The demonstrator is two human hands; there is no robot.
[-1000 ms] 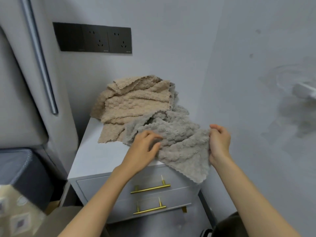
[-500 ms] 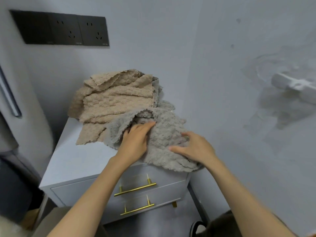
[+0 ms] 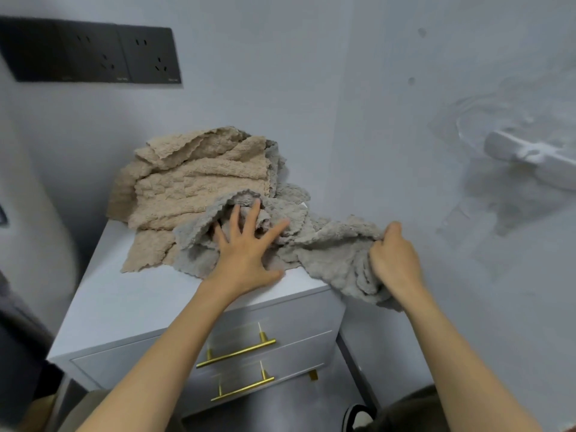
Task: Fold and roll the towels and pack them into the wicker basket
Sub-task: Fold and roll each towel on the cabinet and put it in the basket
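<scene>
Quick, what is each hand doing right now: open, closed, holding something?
Left hand: open, fingers spread, pressing on the grey towel.
Right hand: closed, gripping the bunched end of the same towel, past the edge of the white cabinet.

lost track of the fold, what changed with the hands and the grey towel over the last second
The right hand, lying open on the fluffy grey towel half a second ago, now grips its bunched end and has pulled it rightward past the edge of the white drawer cabinet. The left hand has spread flat, pressing the towel down. The heap of beige towels has stayed put.
</scene>
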